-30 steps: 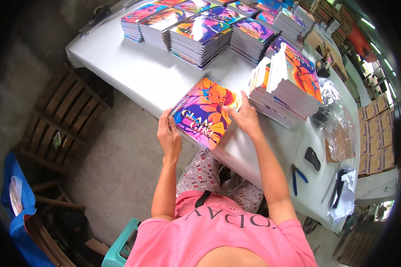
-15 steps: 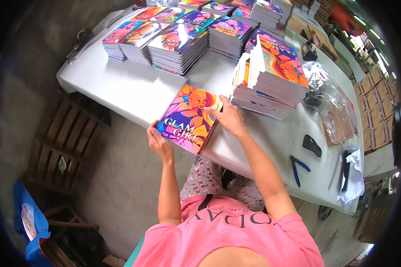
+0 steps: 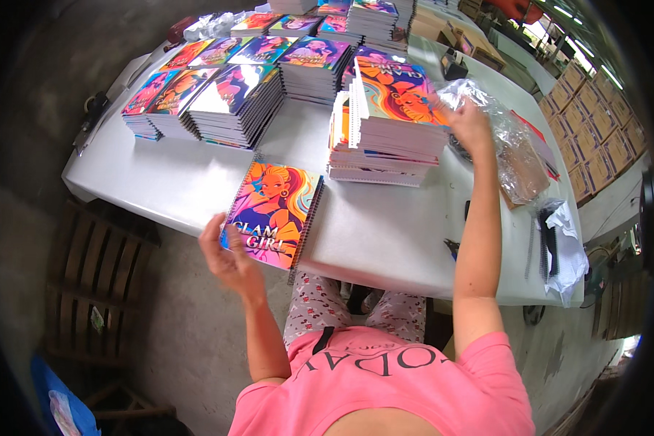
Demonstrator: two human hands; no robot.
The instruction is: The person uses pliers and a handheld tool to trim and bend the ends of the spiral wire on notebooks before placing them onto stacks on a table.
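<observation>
Orange-purple notebook point(image 3: 276, 207), ctr. frame; L hand point(image 3: 229, 258) at its lower-left corner, pinch unclear. R hand point(image 3: 471, 125), upper rt., blurred, beside notebook stack point(image 3: 396, 134); grip can't tell.

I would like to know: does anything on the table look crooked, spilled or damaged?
Yes, slightly: the tall stack of booklets looks uneven, because its layers do not line up on the left side. A crumpled white sheet also lies untidily at the right edge of the table. I see no spill or clear damage.
</observation>
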